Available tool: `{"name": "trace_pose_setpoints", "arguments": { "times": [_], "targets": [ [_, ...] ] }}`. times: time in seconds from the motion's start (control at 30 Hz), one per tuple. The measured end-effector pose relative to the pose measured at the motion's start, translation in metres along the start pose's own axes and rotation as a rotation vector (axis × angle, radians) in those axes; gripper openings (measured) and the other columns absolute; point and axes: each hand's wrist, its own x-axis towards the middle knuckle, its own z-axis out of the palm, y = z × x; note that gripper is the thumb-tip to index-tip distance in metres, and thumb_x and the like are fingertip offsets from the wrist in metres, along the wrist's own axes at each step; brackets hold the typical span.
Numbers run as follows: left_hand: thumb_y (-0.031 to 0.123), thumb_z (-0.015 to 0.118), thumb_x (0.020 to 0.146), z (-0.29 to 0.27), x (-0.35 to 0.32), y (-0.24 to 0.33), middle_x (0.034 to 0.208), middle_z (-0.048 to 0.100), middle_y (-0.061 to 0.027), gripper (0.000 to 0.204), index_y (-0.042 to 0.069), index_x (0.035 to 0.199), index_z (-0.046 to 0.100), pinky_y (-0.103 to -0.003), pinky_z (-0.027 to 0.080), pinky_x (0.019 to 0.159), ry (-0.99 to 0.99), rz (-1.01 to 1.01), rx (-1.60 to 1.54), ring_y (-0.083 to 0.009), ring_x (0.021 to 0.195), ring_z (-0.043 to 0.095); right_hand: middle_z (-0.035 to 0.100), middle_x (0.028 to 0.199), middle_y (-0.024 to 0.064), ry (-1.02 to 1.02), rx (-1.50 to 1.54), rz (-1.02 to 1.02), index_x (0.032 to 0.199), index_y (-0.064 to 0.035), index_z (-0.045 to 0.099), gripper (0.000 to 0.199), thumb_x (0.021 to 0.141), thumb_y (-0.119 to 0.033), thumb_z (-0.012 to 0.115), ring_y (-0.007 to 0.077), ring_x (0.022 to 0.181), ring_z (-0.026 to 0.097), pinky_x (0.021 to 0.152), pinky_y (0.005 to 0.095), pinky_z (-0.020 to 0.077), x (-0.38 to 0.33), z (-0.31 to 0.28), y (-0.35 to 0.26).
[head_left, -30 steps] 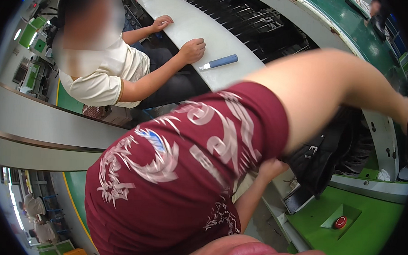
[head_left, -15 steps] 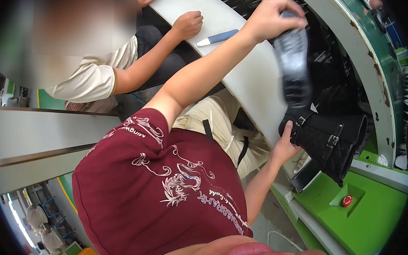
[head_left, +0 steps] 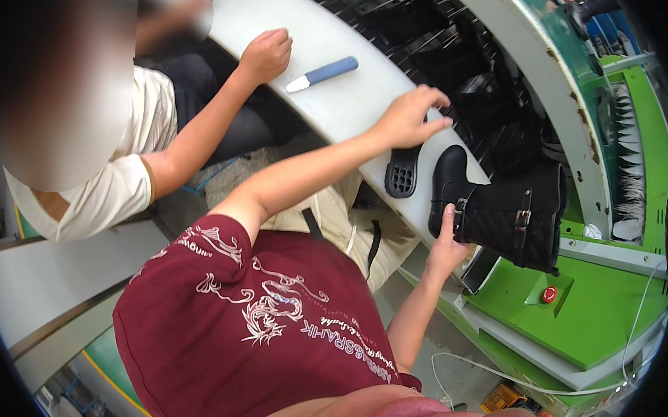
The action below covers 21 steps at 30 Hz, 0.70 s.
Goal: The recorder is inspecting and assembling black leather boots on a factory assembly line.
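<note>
A black ankle-strap boot [head_left: 504,214] with buckles and a quilted shaft lies on its side at the edge of the white table, its toe pointing up and left. My right hand [head_left: 445,248] is closed round its heel area, thumb on the strap. To the left, a black shoe sole [head_left: 402,174] with a gridded underside rests on the white table [head_left: 370,97]. Over the sole's upper part is my left hand [head_left: 418,116], fingers and thumb spread apart with nothing visible between them. My wrist hides part of the sole.
A blue-handled tool with a white tip [head_left: 326,74] lies on the table. At the left, a co-worker's hand [head_left: 266,54] rests on the table edge. Dark items fill a rack [head_left: 404,31] beyond. A green machine [head_left: 570,311] with a red button stands at right.
My left hand has come down and to the left and let go of the sole, which it held raised beside the boot. The boot has shifted slightly left, its toe now showing.
</note>
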Motion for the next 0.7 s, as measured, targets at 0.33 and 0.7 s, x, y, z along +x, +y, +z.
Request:
{"name": "trace_pose_setpoints", "arguments": {
  "times": [0.33,0.7],
  "targets": [
    [0.019,0.086,0.093,0.047,0.045,0.068,0.12,0.08,-0.0145,0.05,0.0,0.135,0.068,-0.037,0.058,0.103,-0.092,0.119,-0.306,-0.0235,0.113,0.077,0.042,0.172,0.0252,-0.111,-0.375,-0.493,0.17,-0.0021,0.03,0.104,0.087,-0.015,0.093,0.0434,0.152,0.05,0.124,0.0504,0.0429,-0.005,0.03,-0.036],
    [0.01,0.09,0.089,0.061,0.001,0.128,0.117,0.08,-0.0111,0.04,0.004,0.126,0.076,-0.034,0.061,0.094,-0.32,0.179,-0.425,-0.0229,0.106,0.078,0.044,0.172,0.0214,-0.495,-0.146,-0.327,0.174,-0.005,0.03,0.081,0.098,0.0,0.059,0.0348,0.156,0.05,0.128,0.0459,0.0382,0.01,-0.083,0.0]
  ]
}}
